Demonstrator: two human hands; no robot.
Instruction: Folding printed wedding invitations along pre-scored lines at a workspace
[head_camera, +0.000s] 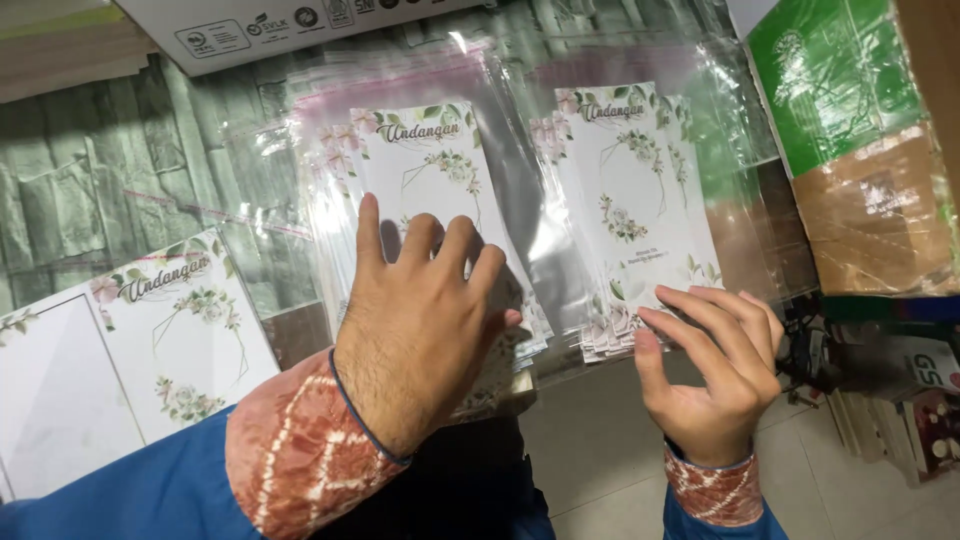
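Head view gives me both hands low in the frame; my left hand lies flat, fingers spread apart, palm down on the sleeved stack of floral cards at about twelve o'clock from the wrist, pressing rather than gripping; my right hand sits at roughly three o'clock from the left, fingers loosely curled and open, fingertips touching the bottom edge of the second card stack, nothing clamped that I can see.

Both stacks sit fanned in loose clear plastic sleeves; that film looks slick, so I judge the main risk is the pile sliding sideways under the left palm if the pressure goes uneven; the lower cards already stick out in steps at six o'clock of the right stack, so a careless nudge from the right fingertips could splay them further or tip some off the near edge toward the tiled floor.

A sleeve could also crease or catch on a card corner if pushed against the grain; glare on the plastic hides the edges, so misjudging which layer I touch seems likely.

At nine o'clock lies a larger open card, well apart; at two o'clock a green and brown wrapped bundle, near enough to be brushed by a wide right-hand sweep.
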